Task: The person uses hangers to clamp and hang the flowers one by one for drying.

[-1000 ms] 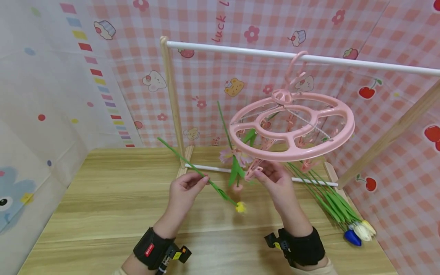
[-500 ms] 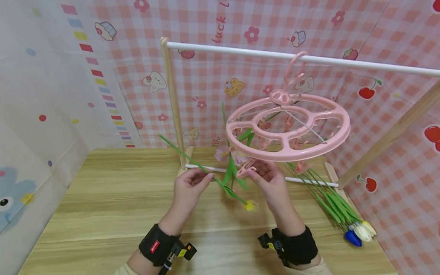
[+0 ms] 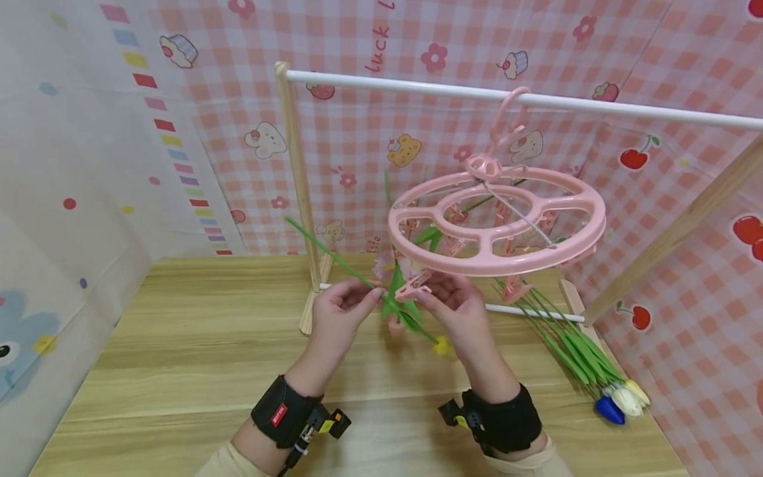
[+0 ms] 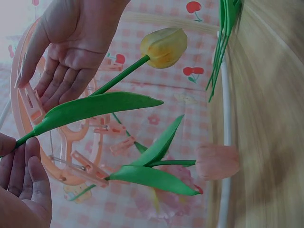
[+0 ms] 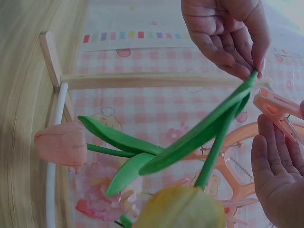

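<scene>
The left hand is raised above the wooden table, palm turned toward the right, with its thumb and fingertips pinched together on the green stem of the yellow tulip. The stem is held slanted: its bare cut end points up and to the far left, past the wooden post of the rack, while the yellow bloom hangs at the lower right, just below the right hand. The long axis thus runs from far left, high, to near right, low.

The right hand is lifted beside the left, fingers loosely extended and a little apart, with the thumb and fingertips resting on a pink clip that hangs from the near left edge of the round pink clip hanger. Whether the clip is squeezed cannot be told. A pink tulip is already hung head down just behind the hands.
</scene>
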The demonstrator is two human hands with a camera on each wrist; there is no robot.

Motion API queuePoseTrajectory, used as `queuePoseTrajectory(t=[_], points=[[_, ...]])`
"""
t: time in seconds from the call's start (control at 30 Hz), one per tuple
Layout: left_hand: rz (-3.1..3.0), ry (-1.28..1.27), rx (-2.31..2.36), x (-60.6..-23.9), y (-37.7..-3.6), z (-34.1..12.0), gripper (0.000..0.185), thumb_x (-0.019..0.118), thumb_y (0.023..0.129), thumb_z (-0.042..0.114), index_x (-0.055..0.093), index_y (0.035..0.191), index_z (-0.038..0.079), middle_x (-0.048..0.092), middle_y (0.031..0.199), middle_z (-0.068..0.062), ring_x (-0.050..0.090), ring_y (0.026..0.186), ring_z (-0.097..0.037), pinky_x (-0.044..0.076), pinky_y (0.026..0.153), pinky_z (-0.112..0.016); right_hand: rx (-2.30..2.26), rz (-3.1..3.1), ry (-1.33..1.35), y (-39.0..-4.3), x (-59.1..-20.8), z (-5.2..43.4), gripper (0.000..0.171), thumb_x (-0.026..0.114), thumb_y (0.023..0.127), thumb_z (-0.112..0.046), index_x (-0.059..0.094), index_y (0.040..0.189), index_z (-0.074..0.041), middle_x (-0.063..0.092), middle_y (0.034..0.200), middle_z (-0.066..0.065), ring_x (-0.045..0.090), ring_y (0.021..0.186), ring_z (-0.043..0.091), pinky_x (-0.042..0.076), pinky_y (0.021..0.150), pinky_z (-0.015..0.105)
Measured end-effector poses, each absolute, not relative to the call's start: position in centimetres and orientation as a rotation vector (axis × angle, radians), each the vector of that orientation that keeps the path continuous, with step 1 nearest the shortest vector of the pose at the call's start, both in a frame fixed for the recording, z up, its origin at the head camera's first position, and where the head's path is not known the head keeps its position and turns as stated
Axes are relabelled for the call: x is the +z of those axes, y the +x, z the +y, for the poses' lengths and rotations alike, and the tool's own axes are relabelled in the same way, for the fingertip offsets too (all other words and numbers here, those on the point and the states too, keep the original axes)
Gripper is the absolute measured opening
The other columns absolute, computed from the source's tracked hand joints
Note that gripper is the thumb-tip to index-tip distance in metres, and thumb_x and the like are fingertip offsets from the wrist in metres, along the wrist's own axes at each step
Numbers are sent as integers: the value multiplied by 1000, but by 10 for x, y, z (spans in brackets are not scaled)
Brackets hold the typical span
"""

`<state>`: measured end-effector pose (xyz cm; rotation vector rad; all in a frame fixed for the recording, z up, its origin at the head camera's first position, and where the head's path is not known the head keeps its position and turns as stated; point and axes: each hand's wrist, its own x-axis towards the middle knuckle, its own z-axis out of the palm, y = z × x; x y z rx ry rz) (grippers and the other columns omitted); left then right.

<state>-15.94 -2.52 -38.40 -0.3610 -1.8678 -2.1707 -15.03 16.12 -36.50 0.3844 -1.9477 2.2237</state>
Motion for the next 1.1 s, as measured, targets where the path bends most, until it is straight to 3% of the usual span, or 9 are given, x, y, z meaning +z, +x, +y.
queuePoseTrajectory(t=[0.13, 0.33, 0.5, 0.73, 0.93, 1.1], points=[[-1880, -345, -2163, -380, -160, -24, 14, 71, 83, 1, 67, 92, -8, 70, 83, -7, 67, 76, -12, 58, 69, -23, 2216, -1953, 365, -150, -363, 159, 31, 65, 86, 2, 54, 115, 5, 66, 97, -2, 65, 93, 12, 56, 80, 23], [-1862, -376, -2199, -376, -159, -22, 17, 69, 83, -1, 65, 94, -12, 70, 88, -17, 68, 80, -22, 58, 71, -24, 2188, -1954, 358, -152, -361, 157, 26, 65, 86, 2, 55, 110, 4, 67, 95, -2, 65, 92, 12, 56, 79, 23], [-1861, -370, -2221, -375, -159, -23, 16, 69, 83, 0, 66, 95, -11, 70, 90, -17, 67, 77, -13, 58, 71, -23, 2160, -1950, 353, -153, -361, 156, 19, 65, 86, 2, 58, 104, -1, 67, 93, -2, 66, 92, 13, 56, 78, 23], [-1858, -366, -2217, -373, -158, -22, 13, 69, 83, -1, 67, 94, -7, 71, 89, -10, 66, 76, -11, 57, 69, -21, 2151, -1939, 399, -153, -362, 155, 23, 64, 88, -1, 58, 109, 4, 69, 93, -3, 66, 92, 13, 56, 82, 24], [-1847, -369, -2227, -373, -158, -21, 15, 70, 82, -2, 66, 95, -9, 71, 86, -1, 66, 76, -10, 57, 69, -20, 2158, -1921, 396, -154, -363, 155, 17, 64, 87, 1, 60, 103, -3, 68, 91, -4, 67, 89, 11, 56, 79, 24], [-1858, -364, -2208, -372, -158, -22, 14, 70, 82, -1, 68, 94, -8, 71, 87, -7, 66, 77, -10, 57, 69, -21, 2143, -1931, 411, -153, -362, 154, 24, 65, 87, -1, 59, 110, 1, 68, 92, -3, 67, 89, 12, 57, 78, 24]])
